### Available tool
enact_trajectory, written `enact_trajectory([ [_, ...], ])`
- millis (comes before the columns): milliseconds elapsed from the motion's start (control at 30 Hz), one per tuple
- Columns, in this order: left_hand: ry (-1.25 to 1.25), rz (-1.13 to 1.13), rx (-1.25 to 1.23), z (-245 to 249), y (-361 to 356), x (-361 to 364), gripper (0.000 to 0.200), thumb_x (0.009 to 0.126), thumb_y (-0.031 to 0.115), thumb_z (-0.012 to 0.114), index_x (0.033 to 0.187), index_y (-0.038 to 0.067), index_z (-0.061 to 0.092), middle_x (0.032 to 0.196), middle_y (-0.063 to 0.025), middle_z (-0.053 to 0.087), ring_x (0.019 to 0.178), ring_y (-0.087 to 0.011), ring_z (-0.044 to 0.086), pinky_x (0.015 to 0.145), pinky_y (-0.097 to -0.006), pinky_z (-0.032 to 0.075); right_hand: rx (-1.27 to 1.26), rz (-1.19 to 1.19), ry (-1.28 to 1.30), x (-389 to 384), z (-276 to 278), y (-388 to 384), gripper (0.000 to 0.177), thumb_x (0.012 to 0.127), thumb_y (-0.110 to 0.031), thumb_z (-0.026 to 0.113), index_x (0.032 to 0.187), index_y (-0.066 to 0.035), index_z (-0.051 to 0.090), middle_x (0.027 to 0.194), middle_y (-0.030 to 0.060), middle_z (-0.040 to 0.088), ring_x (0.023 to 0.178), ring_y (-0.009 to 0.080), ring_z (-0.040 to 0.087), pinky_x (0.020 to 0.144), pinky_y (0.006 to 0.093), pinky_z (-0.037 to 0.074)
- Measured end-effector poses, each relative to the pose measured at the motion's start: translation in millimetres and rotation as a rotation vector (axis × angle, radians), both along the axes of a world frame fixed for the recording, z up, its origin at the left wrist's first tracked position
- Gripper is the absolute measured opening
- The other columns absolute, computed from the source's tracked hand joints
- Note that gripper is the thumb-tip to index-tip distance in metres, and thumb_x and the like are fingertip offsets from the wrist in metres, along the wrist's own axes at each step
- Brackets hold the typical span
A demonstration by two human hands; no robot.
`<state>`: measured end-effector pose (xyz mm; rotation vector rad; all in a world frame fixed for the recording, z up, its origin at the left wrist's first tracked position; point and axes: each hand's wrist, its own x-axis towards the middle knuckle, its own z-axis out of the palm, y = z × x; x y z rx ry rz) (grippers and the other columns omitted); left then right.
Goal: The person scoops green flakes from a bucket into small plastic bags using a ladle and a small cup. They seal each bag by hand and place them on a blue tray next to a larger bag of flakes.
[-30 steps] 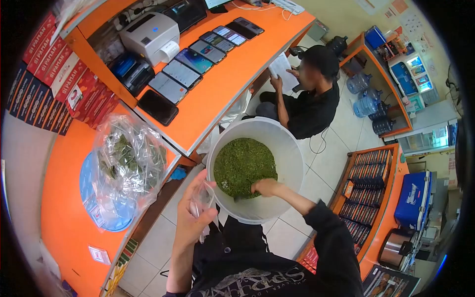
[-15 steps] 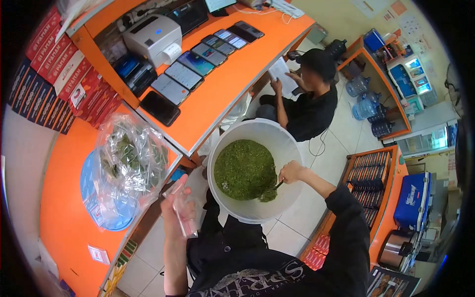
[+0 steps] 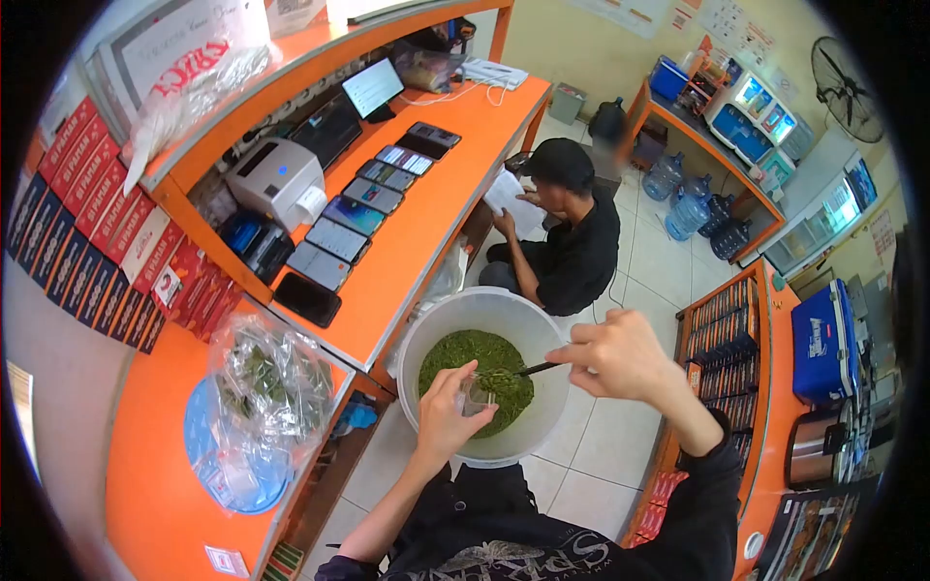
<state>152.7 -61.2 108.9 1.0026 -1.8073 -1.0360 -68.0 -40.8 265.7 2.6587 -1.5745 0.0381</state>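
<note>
Raised over bucket (image 3: 422, 325), left hand (image 3: 446, 418) pinching clear bag (image 3: 474, 395), right hand (image 3: 620, 356) gripping green-heaped spoon (image 3: 523, 371)

A pale tiled floor (image 3: 659, 281) lay around you, and beyond it stood a yellowish wall (image 3: 591, 48) with papers pinned to it. An orange worktop (image 3: 436, 203) ran along your left, carrying a row of phones (image 3: 358, 208) and a white printer (image 3: 276, 179), with an orange shelf (image 3: 320, 53) above. Red boxes (image 3: 97, 194) were stacked at the far left. A person in black (image 3: 572, 247) sat beside the worktop. Water bottles (image 3: 690, 208) stood near a far orange table (image 3: 693, 116), and a fan (image 3: 848, 92) showed at the upper right. An orange rack (image 3: 722, 339) and a blue cooler (image 3: 819, 339) stood on your right. The light was bright and even.
</note>
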Motion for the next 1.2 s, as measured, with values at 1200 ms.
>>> enact_trajectory([
  [1200,0.474,0.083,0.420,32,23,16,0.014,0.086,0.011,0.063,0.090,-0.002,0.064,0.076,0.0002,0.062,0.068,-0.0042,0.052,0.062,-0.0196,0.043,0.188,-0.798,-2.073,113,-129,52,0.011,0.081,-0.010,0.068,0.086,-0.001,0.063,0.070,0.0028,0.063,0.057,0.0063,0.054,0.048,0.0181,0.036],
])
